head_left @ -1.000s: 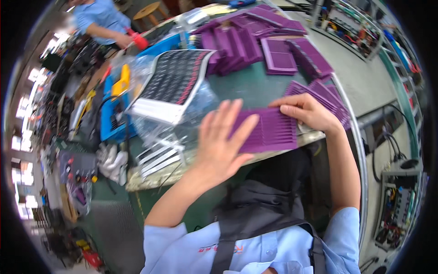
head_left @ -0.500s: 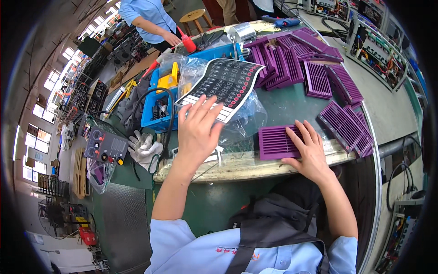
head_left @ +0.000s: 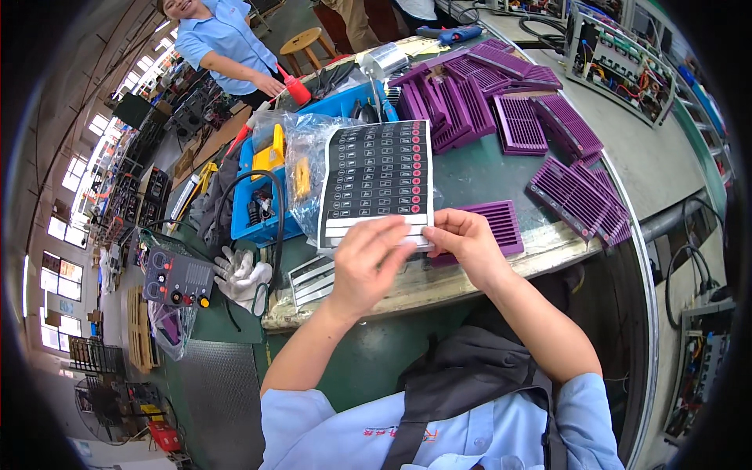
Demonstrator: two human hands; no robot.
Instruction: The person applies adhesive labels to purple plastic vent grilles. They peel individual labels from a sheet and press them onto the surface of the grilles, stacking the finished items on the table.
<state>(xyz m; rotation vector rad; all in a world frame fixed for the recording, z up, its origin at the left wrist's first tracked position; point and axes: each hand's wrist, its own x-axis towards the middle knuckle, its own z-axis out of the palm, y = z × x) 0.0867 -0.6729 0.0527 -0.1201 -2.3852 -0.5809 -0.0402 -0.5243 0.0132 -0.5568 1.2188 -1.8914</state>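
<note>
A sheet of black labels with white edging and a column of red marks stands tilted up in front of me. My right hand pinches its lower right corner between thumb and fingers. Across the white strips at its lower edge lies my left hand, slightly blurred, its fingers half bent and apart from the thumb. A purple slatted panel rests on the table's near edge, partly hidden behind my right hand. To the left of my left hand lies a white strip frame.
Several purple slatted panels pile up at the far right. Blue bins with a yellow part and clear plastic bag stand left of the sheet. Work gloves and a dark control box lie farther left. A co-worker stands beyond.
My right hand has left the purple panel and moved left to the sheet's corner. The sheet has turned more upright and come nearer. My left hand has shifted right and down along its lower edge.
</note>
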